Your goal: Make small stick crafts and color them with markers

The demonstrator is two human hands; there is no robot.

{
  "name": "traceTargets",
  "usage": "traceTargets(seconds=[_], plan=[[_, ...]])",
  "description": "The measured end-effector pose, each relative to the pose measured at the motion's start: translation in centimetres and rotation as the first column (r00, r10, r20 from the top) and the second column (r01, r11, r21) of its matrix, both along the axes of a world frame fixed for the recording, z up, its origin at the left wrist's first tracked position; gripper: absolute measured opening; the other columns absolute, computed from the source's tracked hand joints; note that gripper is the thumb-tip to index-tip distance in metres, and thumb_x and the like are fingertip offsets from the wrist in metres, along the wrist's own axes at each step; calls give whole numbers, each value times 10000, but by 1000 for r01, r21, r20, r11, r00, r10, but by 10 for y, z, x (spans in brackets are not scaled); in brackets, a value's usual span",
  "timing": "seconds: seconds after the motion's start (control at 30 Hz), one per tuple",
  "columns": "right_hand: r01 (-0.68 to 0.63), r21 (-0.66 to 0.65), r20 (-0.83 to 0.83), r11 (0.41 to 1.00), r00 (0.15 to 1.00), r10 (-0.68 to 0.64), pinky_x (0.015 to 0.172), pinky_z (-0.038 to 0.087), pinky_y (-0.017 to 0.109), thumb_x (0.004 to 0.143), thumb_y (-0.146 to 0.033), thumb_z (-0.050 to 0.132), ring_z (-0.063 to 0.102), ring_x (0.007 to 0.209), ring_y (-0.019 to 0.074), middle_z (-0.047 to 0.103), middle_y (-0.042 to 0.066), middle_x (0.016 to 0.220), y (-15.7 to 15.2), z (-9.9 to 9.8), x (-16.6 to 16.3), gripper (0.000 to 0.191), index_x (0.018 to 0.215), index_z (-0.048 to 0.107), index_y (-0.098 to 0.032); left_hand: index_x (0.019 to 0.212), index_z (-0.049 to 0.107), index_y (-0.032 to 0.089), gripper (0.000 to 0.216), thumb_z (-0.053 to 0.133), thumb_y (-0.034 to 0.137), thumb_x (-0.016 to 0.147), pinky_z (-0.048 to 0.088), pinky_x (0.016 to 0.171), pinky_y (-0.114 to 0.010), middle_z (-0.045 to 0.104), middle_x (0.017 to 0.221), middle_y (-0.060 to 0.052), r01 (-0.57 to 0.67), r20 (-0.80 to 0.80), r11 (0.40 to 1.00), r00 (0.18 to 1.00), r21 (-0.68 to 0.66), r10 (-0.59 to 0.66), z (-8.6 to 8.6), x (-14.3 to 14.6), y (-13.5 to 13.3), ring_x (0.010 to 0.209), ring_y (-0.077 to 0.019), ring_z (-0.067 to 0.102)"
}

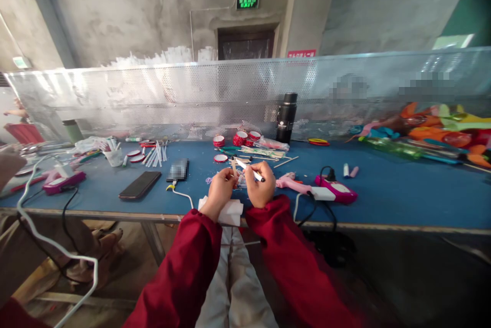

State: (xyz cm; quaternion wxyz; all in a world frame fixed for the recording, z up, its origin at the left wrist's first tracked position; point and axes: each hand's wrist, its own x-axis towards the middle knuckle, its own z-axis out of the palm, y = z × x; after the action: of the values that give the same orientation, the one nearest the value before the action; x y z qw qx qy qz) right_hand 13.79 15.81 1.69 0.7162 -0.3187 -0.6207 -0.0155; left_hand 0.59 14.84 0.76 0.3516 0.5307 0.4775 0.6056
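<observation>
In the head view, our left hand (221,187) pinches a flat stick (233,166) between its fingertips, in front of the flask (287,118) and a little to its left. Our right hand (261,183), also in front of the flask, is closed around a white pen (243,165), its black end towards us and its other end close by the stick; we cannot tell whether the two touch. A tissue (232,210) lies nearer to us than the flask, by our left wrist. Just left of the flask we see tape rolls (240,137) and, before it, a loose spread of thin sticks (264,153). Farther left of it lie a phone (140,184) and white rods (156,155), with a cup (114,158) of them beyond. To the flask's right and nearer us, a pink glue gun (290,182) lies beside a purple power strip (341,192); two small markers (346,170) lie past that, and bright balloons (445,136) are heaped well off to the flask's right.
</observation>
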Motion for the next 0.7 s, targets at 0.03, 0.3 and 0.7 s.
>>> traceTargets(seconds=[0.03,0.3,0.7], plan=[[-7,2,13,1000,1000,7,717,530,373,978,-337,615,646,770,225,693,39,780,1,-1,0,180,819,589,-256,790,696,218,76,766,236,768,440,615,-252,599,633,20,6,4,1000,1000,1,-6,0,0,0,593,-145,568],[34,16,-171,999,985,-30,742,554,380,1059,-394,551,705,764,221,764,55,924,10,-3,4,186,1096,650,-241,853,633,202,56,668,238,828,380,564,-230,579,678,36,-105,146,992,985,66,94,7,1,-5,582,-118,538],[62,108,-246,992,969,-34,880,593,439,1006,-356,676,778,855,244,789,50,907,8,3,11,263,1211,568,-231,901,571,208,167,664,347,893,436,585,-208,614,809,7,-213,343,969,926,121,161,19,-1,-20,715,-124,618]])
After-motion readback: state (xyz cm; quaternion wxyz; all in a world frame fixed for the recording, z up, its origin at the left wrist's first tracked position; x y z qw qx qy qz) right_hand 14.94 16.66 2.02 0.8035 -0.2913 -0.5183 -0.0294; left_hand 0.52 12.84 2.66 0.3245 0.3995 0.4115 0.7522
